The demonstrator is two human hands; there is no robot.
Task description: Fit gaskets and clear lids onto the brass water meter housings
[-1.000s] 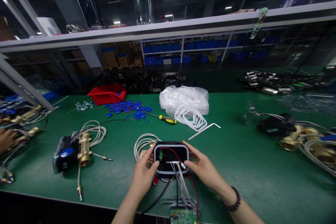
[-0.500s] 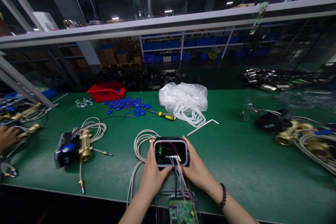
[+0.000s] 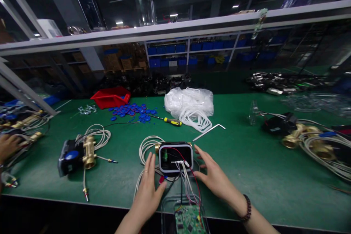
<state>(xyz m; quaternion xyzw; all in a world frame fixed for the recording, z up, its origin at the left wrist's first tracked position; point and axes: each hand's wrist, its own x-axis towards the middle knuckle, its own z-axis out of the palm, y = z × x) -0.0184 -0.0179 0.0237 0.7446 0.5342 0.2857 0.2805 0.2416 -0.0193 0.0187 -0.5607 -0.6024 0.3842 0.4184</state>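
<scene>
An open black meter housing with a white rim sits on the green bench, red and white wires running from it down to a green circuit board in a clear cover at the near edge. My left hand lies just left of the housing with fingers stretched out, holding nothing. My right hand hovers just right of it, fingers spread and free of the housing. A coil of white cable lies behind the left hand.
A finished black-and-brass meter lies left. Blue caps, a red bin, a yellow screwdriver, a bag of white rings and a hex key lie behind. Brass meters pile at right. Another person's hand is far left.
Both hands have let go of the housing and drawn back a little to its sides, fingers now spread. The housing rests on the bench.
</scene>
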